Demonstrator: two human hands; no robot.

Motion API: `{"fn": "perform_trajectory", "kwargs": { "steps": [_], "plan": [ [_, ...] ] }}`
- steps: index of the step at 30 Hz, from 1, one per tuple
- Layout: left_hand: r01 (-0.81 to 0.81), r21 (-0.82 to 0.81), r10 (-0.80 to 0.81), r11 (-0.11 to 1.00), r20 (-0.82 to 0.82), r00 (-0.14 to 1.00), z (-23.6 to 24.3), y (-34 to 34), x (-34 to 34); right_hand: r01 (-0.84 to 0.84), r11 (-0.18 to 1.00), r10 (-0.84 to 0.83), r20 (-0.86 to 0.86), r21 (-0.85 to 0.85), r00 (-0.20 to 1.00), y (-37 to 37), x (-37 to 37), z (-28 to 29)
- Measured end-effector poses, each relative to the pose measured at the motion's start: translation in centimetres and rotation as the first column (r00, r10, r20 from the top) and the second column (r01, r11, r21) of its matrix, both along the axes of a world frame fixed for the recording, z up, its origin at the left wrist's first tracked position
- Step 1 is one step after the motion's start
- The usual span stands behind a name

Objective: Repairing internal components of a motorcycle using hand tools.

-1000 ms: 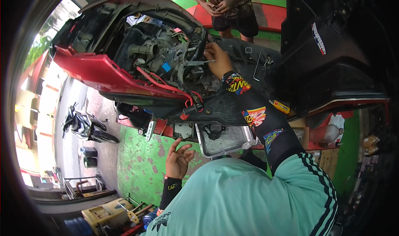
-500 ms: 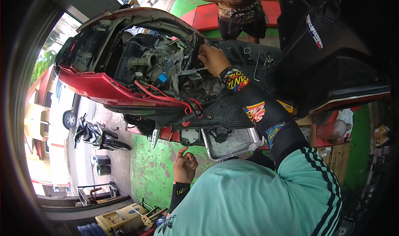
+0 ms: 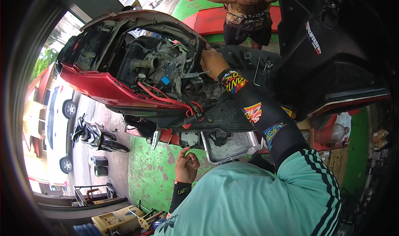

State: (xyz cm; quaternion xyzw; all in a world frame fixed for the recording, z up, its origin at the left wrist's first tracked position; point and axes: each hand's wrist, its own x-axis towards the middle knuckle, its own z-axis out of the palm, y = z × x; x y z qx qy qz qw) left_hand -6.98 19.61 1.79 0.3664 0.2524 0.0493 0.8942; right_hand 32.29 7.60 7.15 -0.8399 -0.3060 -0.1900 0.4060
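Observation:
A red scooter point(image 3: 97, 88) stands across in front of me with its body opened and its engine point(image 3: 166, 65) exposed. My right hand point(image 3: 215, 64) reaches to the dark frame edge at the right of the engine bay. Its fingertips are hidden behind the hand, so what they touch cannot be seen. Down on the near side, my left hand point(image 3: 186, 166) is raised just below a squarish grey metal part point(image 3: 189, 139). Its index finger points up and the other fingers curl in toward the thumb; whatever they may hold is hidden. Red cables point(image 3: 160, 96) loop along the near side.
On the dark footboard lie an L-shaped wrench point(image 3: 257, 71), a flat gasket point(image 3: 248, 56) and several small metal parts point(image 3: 268, 66). A metal tray point(image 3: 212, 155) with a dark part sits below. Another person point(image 3: 248, 15) stands beyond the scooter. A motorcycle point(image 3: 97, 134) is parked left.
The view has shifted slightly, showing more of the parked white car at left. My right hand has turned a little at the frame edge, its fingers now more hidden. My left hand stays curled.

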Motion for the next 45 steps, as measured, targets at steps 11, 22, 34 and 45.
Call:
{"fn": "perform_trajectory", "kwargs": {
  "steps": [11, 22, 34, 45],
  "plan": [
    [-0.02, -0.02, 0.02, 1.0, 0.024, 1.0, -0.2, 0.0, 0.0, 0.024, 0.997, -0.041, -0.229, -0.075, 0.973, 0.3, 0.5, 0.6],
    [-0.052, -0.014, 0.052, 0.999, -0.013, 0.999, -0.5, 0.0, -0.3, -0.088, 0.989, 0.071, -0.139, -0.122, 0.988, -0.7, 0.3, 1.1],
    [-0.04, -0.018, 0.04, 0.999, -0.001, 0.999, -0.7, 0.3, -0.4, -0.034, 0.982, 0.004, -0.161, -0.188, 0.987, 0.8, 1.9, -1.8],
    [-0.011, -0.018, 0.011, 1.0, 0.02, 1.0, -1.1, 0.6, -0.3, -0.232, 0.969, 0.225, -0.086, -0.08, 0.971, -0.5, 2.4, -1.1]
  ]
}}
